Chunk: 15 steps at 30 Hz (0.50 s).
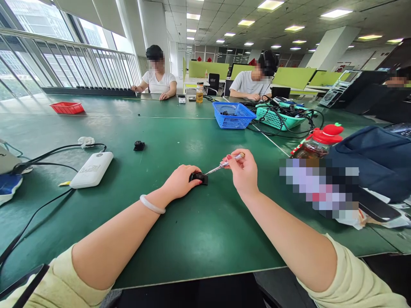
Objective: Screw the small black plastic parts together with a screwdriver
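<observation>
My left hand point(182, 181) is closed around a small black part point(201, 178) and keeps it on the green tabletop point(199, 239). What this part is I cannot make out. In my right hand point(242, 171) is a slim screwdriver point(224, 164) with a clear handle, pinched between the fingers and slanting down to the left. Its tip meets or nearly meets the top of the black part. Another small black piece point(139, 146) lies farther off, to the left of my hands.
A white power bank point(92, 170) with black cables lies left. Blue point(234, 116) and teal baskets point(279, 119) stand ahead, a red tray point(67, 108) far left. A red-lidded jar point(316, 143) and dark bag point(374, 162) are right. Two people point(159, 81) sit opposite.
</observation>
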Motion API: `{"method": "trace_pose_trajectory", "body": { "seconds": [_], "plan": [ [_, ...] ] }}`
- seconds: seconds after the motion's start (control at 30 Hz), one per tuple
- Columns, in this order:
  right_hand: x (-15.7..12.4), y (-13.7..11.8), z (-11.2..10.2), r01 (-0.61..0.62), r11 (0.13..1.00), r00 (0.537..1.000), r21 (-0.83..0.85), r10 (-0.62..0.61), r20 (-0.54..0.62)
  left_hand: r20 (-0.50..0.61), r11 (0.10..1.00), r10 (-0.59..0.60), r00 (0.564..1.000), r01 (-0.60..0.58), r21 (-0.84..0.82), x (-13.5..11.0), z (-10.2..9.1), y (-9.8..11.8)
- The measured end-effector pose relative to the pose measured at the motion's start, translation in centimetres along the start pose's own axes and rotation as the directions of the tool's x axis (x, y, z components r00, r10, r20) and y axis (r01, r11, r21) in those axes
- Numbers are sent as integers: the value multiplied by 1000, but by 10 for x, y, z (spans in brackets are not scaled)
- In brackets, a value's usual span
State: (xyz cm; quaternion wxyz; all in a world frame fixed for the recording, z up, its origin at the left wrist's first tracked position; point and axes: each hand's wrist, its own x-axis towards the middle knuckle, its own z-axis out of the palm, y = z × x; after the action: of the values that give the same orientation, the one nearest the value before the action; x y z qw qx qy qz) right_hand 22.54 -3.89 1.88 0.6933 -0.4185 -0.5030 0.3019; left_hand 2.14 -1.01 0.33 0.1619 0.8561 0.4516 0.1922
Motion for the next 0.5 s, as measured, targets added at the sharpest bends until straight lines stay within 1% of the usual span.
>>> {"method": "trace_pose_trajectory", "body": {
  "seconds": [0.23,0.5],
  "plan": [
    [1,-1,-1,-37,999,999,-26,37,-3,7,1000,3,1000,-3,5,1,1,-1],
    [2,-2,0,-42,999,999,-22,42,-10,3,1000,9,1000,-9,-1,1,2,-3]
  ]
}}
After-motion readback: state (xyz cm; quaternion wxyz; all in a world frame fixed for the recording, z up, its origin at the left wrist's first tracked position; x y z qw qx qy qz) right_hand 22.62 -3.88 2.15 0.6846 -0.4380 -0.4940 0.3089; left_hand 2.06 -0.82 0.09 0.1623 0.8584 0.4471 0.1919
